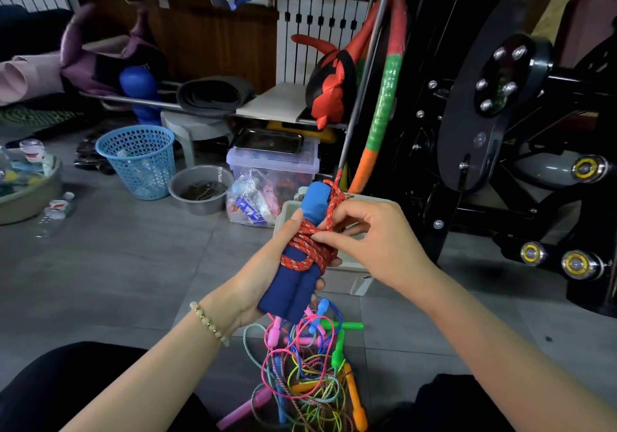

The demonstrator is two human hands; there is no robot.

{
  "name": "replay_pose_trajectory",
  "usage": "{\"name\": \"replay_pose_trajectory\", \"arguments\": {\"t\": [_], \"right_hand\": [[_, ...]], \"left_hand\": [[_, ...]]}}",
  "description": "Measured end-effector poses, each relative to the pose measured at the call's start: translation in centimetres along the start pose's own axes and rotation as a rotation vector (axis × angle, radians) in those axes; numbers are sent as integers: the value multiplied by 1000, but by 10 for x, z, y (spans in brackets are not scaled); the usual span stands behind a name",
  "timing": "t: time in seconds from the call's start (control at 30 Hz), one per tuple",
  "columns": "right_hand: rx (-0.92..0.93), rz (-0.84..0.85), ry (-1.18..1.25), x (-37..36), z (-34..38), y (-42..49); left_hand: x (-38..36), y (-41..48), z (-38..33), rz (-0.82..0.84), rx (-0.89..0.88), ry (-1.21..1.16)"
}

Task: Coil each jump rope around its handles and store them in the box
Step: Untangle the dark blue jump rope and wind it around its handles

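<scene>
A jump rope with two dark blue foam handles is held upright at the centre. Its red braided rope is coiled several times around the handles' middle. My left hand grips the handles from the left, thumb up against the coils. My right hand pinches the red rope at the coils' right side. Behind the hands a pale beige box stands on the floor, mostly hidden. A tangled pile of coloured jump ropes with pink, green, orange and blue handles lies on the floor below.
A black exercise machine fills the right. Farther back on the floor are a blue mesh bin, a grey bowl, a clear lidded tub and a plastic bag. A basin and bottle lie left.
</scene>
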State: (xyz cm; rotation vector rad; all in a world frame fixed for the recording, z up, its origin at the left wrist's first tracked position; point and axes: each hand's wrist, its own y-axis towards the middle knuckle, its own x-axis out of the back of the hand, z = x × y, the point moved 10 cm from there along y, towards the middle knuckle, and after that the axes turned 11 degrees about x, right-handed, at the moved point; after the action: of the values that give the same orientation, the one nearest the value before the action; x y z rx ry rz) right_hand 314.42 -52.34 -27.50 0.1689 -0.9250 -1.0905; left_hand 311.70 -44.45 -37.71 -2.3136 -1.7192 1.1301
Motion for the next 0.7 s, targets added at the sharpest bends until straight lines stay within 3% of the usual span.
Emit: {"name": "replay_pose_trajectory", "arguments": {"t": [0.17, 0.27, 0.37, 0.43, 0.7], "right_hand": [[-93, 42, 112, -6, -12, -2], [-202, 15, 229, -11, -27, -7], [-305, -20, 325, -16, -40, -16], [-344, -7, 345, -20, -45, -21], [-496, 159, 428, -39, -52, -36]], "left_hand": [[10, -3, -2, -69, 2, 161], [29, -8, -24, -246, -266, 275], [23, -25, -48, -389, -608, 713], [23, -28, -48, -450, -652, 869], [28, -26, -39, -417, -666, 778]]}}
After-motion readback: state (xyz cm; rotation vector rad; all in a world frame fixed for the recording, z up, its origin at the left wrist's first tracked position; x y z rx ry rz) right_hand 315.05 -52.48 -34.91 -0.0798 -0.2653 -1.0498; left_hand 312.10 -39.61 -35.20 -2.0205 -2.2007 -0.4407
